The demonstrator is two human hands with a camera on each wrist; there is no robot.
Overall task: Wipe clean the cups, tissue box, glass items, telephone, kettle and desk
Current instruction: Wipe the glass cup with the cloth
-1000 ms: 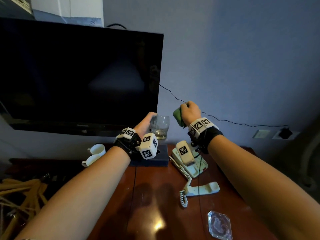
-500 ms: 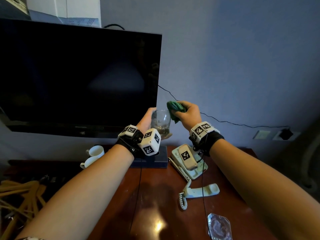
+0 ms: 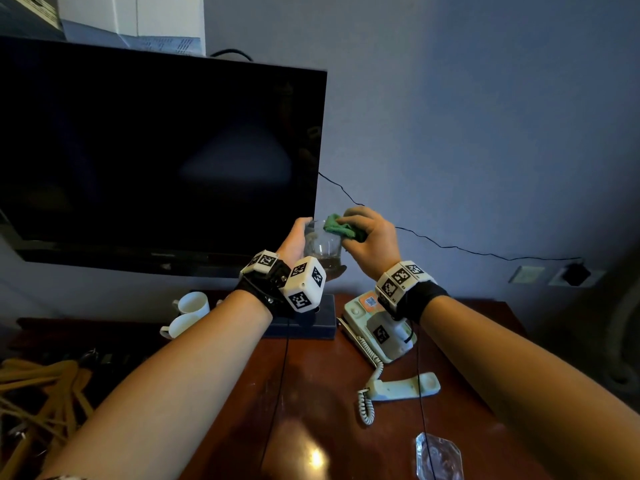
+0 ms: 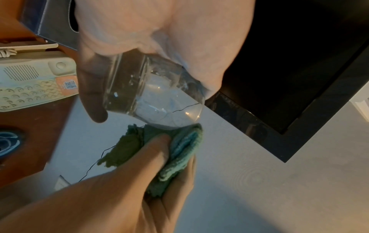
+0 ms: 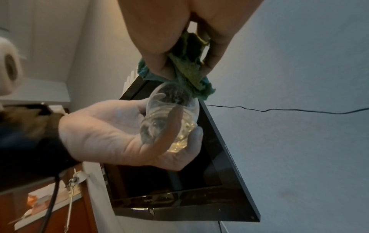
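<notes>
- My left hand (image 3: 294,239) has its grip wrapped round a clear glass (image 3: 322,244), held up in front of the TV (image 3: 156,157), above the surface (image 3: 311,393).
- My right hand (image 3: 372,237) has its grip pinched on a green cloth (image 3: 341,228).
- The cloth touches the rim of the glass. From the right wrist view, a bit of cloth (image 5: 191,74) pokes into the glass (image 5: 171,116).
- The phone base (image 3: 377,327) sits on the surface below my right wrist. Its handset (image 3: 403,386) lies off the base, nearer to me, joined by a curly cord.
- There is an orange sticker on the phone (image 4: 36,82), but the writing is too small for me to read.
- A dark blue tissue box (image 3: 325,318) sits just left of the phone.
- 2 white cups (image 3: 188,313) sit left of the box.
- A clear glass piece (image 3: 440,455) lies near the front edge.
- The TV has a small logo on its bottom frame, too blurry for me to read.
</notes>
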